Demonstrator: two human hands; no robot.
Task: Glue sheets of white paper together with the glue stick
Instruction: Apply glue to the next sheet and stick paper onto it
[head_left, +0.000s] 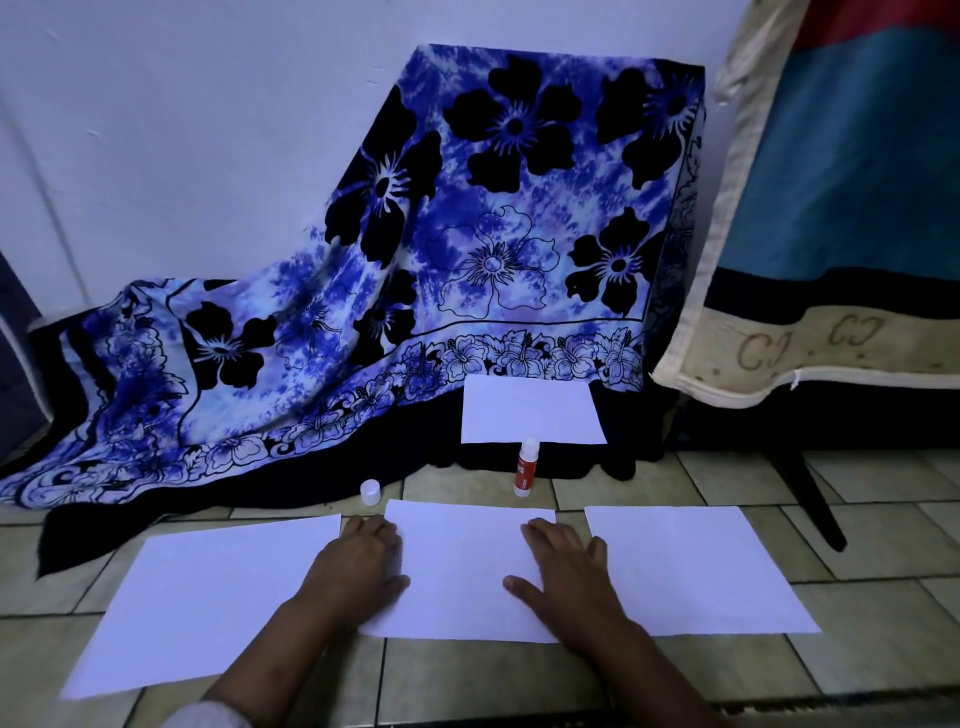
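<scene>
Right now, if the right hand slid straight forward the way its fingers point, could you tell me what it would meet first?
Most likely the glue stick, standing upright just beyond the middle sheet that the right hand presses flat; it may pass just beside it, since depth is unclear.

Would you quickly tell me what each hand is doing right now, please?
Left hand: open, lying flat on the left edge of the middle sheet, holding nothing.
Right hand: open, pressed flat on the same sheet, holding nothing.
</scene>
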